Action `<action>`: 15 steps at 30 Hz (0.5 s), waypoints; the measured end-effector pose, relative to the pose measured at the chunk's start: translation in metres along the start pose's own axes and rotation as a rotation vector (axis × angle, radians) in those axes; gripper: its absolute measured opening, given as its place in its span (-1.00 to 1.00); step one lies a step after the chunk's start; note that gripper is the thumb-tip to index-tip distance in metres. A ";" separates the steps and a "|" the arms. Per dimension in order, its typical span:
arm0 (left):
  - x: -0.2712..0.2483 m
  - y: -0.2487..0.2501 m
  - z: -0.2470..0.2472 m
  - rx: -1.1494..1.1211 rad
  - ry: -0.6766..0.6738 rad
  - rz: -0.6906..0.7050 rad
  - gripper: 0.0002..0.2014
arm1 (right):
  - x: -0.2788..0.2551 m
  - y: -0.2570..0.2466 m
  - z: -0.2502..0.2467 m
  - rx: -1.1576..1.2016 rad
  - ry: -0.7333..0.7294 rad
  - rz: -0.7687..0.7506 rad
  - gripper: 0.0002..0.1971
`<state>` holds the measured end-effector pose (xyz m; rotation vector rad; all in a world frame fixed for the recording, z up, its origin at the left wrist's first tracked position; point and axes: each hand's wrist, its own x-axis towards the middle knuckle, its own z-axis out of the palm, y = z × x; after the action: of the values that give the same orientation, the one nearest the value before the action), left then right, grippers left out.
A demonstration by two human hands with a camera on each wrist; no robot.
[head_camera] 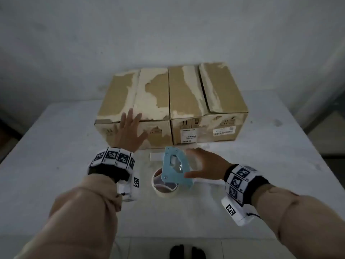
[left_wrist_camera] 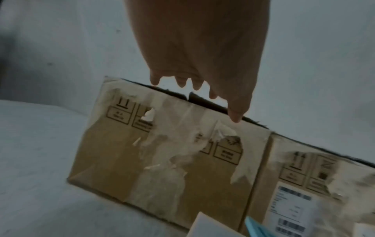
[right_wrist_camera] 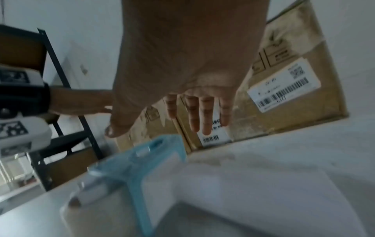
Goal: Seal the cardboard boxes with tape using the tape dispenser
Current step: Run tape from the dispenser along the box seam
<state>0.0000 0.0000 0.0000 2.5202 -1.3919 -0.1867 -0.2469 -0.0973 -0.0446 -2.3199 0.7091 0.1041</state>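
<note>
Two brown cardboard boxes stand side by side on the white table, the left box (head_camera: 119, 98) and the right box (head_camera: 220, 94), both with torn tape scars on top. My left hand (head_camera: 133, 126) reaches to the left box's near top edge with fingers spread and straight (left_wrist_camera: 180, 81); whether it touches the box (left_wrist_camera: 162, 160) I cannot tell. A light blue tape dispenser (head_camera: 173, 165) with a tape roll (head_camera: 164, 187) sits in front of the boxes. My right hand (head_camera: 196, 163) hovers at the dispenser's right side, fingers (right_wrist_camera: 207, 115) extended over the dispenser (right_wrist_camera: 146, 168), holding nothing.
A flat white sheet (head_camera: 155, 156) lies under the dispenser. A barcode label (right_wrist_camera: 284, 86) is on the right box's front. A black metal rack (right_wrist_camera: 61, 102) stands left of the table. A grey wall rises behind the boxes. Dark shoes (head_camera: 186, 252) show below the table edge.
</note>
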 end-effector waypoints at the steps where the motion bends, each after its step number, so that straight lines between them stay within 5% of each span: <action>1: 0.001 -0.002 0.001 -0.001 -0.015 -0.034 -0.35 | 0.001 0.002 0.005 -0.001 -0.047 0.011 -0.06; 7: 0.006 -0.012 0.007 0.039 -0.005 -0.032 -0.41 | 0.007 0.021 0.044 -0.110 -0.132 -0.023 0.11; 15: 0.002 -0.010 0.008 0.016 0.045 -0.006 -0.40 | -0.002 0.012 0.043 -0.215 -0.031 -0.092 -0.09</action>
<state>0.0074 0.0026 -0.0102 2.5251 -1.3746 -0.1200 -0.2499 -0.0759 -0.0838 -2.5462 0.5996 0.1818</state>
